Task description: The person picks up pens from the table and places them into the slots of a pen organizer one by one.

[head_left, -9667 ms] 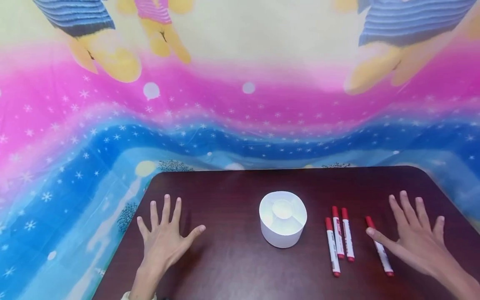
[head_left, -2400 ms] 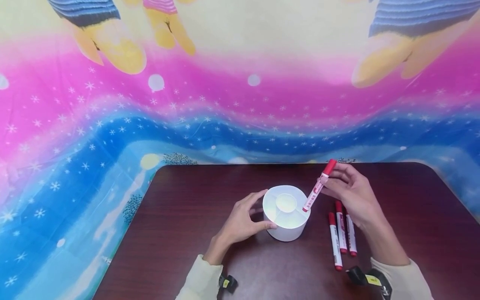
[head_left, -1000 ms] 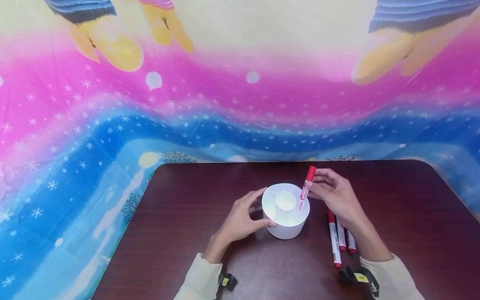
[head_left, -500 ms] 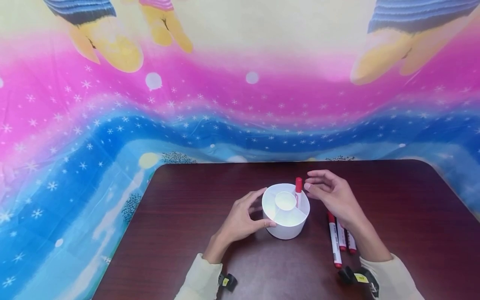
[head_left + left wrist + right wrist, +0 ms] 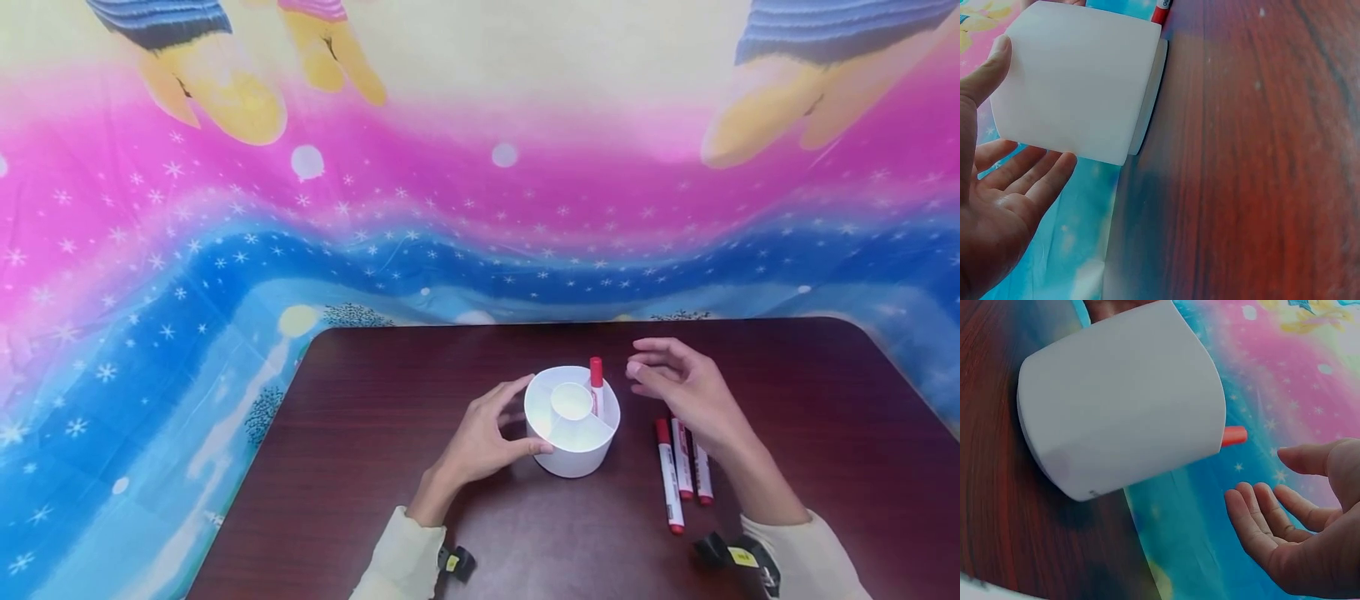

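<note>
A round white pen holder (image 5: 576, 462) stands upright on the dark wooden table, divided inside around a central ring. My left hand (image 5: 483, 437) holds its left side, thumb toward the front and fingers round the back; the left wrist view shows the thumb (image 5: 997, 62) near the rim. Inside the right rear compartment a red-capped marker (image 5: 596, 385) stands, its lower part hidden by the wall. My right hand (image 5: 686, 392) hovers right of the holder with nothing in it. In the right wrist view its fingers (image 5: 1250, 519) are loosely bent, apart from the red cap (image 5: 1235, 435).
Three more red-capped white markers (image 5: 670, 483) lie side by side on the table (image 5: 375, 400), below the right hand. A cartoon-printed cloth (image 5: 450, 208) hangs behind the table's far edge. Black wrist straps (image 5: 738, 557) sit at both sleeves.
My right hand has lowered the marker into the pen holder, let it go and drawn back to the right. The left hand has stayed on the holder.
</note>
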{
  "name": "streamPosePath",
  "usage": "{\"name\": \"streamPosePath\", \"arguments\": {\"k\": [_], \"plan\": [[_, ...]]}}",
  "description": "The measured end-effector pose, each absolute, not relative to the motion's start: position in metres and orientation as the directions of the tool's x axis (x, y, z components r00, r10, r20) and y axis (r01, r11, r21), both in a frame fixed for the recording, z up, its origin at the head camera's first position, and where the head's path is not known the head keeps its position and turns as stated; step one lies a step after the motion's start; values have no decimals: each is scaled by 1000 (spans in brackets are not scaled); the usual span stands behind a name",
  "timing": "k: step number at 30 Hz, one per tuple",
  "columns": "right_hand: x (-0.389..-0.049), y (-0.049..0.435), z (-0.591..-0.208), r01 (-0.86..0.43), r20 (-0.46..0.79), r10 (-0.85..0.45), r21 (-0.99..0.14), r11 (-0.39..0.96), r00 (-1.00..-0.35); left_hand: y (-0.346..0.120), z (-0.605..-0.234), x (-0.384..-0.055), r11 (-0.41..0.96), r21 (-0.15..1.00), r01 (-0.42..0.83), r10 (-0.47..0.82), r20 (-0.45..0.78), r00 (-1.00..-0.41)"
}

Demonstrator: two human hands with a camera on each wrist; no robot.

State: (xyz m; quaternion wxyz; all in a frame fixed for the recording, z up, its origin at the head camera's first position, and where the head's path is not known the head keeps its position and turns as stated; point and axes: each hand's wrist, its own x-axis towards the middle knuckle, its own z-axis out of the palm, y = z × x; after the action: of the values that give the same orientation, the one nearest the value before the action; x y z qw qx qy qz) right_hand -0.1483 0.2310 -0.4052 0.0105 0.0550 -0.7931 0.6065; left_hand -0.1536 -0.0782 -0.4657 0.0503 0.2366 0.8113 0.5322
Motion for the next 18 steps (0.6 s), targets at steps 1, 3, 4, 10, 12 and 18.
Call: {"name": "streamPosePath", "arguments": {"k": [1,3,4,10,12,18], "plan": [[-148,233,-406,-102,86,-72,-961,257,-994,-78,-466,-153,324,887,329,437,169,-884],[-147,237,-409,-106,90,-73,-960,259,-993,-78,-465,-153,327,885,331,438,168,-883],[-146,240,-410,-106,90,-73,-959,264,-993,-78,-465,-153,330,885,330,440,165,-883],[-141,255,-416,-115,100,-69,-954,277,-993,-82,-464,-154,341,877,338,426,177,-887],[-140,261,-417,-116,102,-66,-954,277,-993,-84,-463,-155,336,877,344,417,189,-889],[-136,277,-421,-82,75,-35,-949,305,-997,-87,-461,-157,320,877,358,418,208,-884]]}}
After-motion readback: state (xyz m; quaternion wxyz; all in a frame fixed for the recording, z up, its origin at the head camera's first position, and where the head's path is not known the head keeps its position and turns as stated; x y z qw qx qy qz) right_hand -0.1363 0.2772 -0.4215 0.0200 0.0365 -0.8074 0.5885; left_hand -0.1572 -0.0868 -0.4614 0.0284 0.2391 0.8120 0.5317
